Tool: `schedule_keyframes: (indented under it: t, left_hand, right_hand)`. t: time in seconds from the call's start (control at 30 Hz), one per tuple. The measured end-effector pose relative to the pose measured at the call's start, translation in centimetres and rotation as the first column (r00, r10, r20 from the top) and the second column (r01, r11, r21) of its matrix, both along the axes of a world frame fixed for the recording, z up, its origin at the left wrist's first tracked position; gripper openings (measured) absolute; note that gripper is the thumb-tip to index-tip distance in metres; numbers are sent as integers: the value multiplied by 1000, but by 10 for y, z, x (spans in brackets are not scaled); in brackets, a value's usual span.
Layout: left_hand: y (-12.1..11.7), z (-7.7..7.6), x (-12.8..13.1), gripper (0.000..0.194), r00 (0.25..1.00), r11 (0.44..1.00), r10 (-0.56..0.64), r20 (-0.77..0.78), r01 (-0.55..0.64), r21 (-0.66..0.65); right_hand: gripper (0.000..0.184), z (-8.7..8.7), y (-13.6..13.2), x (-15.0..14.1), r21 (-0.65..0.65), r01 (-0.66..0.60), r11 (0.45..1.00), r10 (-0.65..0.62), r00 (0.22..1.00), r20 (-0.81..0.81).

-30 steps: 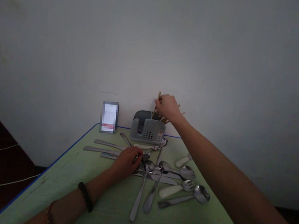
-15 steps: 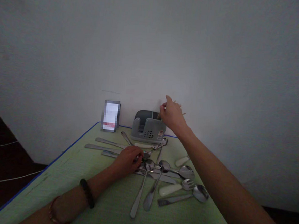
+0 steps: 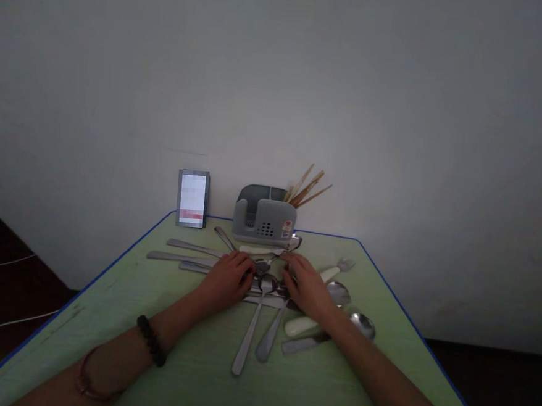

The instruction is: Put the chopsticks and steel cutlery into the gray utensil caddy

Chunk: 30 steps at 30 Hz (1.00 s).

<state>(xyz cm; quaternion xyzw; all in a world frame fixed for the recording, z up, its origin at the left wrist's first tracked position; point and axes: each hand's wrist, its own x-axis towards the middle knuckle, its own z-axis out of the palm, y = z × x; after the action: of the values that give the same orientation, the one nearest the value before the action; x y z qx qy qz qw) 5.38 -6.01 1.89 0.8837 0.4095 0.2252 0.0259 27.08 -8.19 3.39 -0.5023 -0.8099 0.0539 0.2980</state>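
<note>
My left hand (image 3: 229, 282) rests on the left side of a cutlery pile, fingers loosely curved and apart, with nothing seen in its grip. Opposite it, my right hand (image 3: 306, 287) reaches over the pile's right side, thumb and fingers spread. Between them lie a spoon (image 3: 268, 283) and other metal cutlery, partly covered by the hands. Several knives, among them one long knife (image 3: 174, 256), point out to the left. A white-handled fork (image 3: 345, 264) lies beyond my right hand. Under my right forearm are another white handle (image 3: 299, 325) and a large spoon (image 3: 362, 325).
A grey cutlery holder (image 3: 274, 220) stands at the table's back, with several wooden chopsticks (image 3: 306, 190) leaning out of its right compartment. Left of it a phone (image 3: 192, 199) leans upright by the wall. The green table (image 3: 185, 370) has a blue edge.
My right hand has come down from the chopsticks at the holder to the cutlery pile. The chopsticks now stand uncovered. My left hand stays on the pile; the view has shifted slightly.
</note>
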Motion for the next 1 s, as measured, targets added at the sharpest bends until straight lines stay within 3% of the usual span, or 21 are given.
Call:
schedule_keyframes:
  t: [0.2,0.3,0.4,0.53,0.63,0.87,1.0]
  left_hand:
    - [-1,-3,1,15,997,996,40,72,-46,79]
    - [1,-11,0,34,988,980,122,96,-135,144]
    - [3,-17,-2,48,990,984,140,30,-143,111]
    - [3,-17,-3,41,993,992,119,-10,-118,45]
    - [1,-13,-3,36,993,993,117,19,-117,18]
    - [0,-6,-2,19,996,999,43,82,-40,-34]
    - [1,-4,-2,15,997,999,13,80,-10,-35]
  right_hand:
    - [31,-15,2,2,-37,70,997,-69,997,18]
    - [31,-13,1,1,-49,57,997,-55,998,42]
    - [36,-12,-1,-1,-47,81,996,-78,995,64]
    - [50,-13,-3,-4,-48,176,983,-168,977,127]
    - [41,-14,-3,-4,-71,145,987,-129,973,193]
    - [11,-8,-3,-5,-49,131,990,-123,983,135]
    - [9,-6,-4,-6,-45,109,993,-103,986,131]
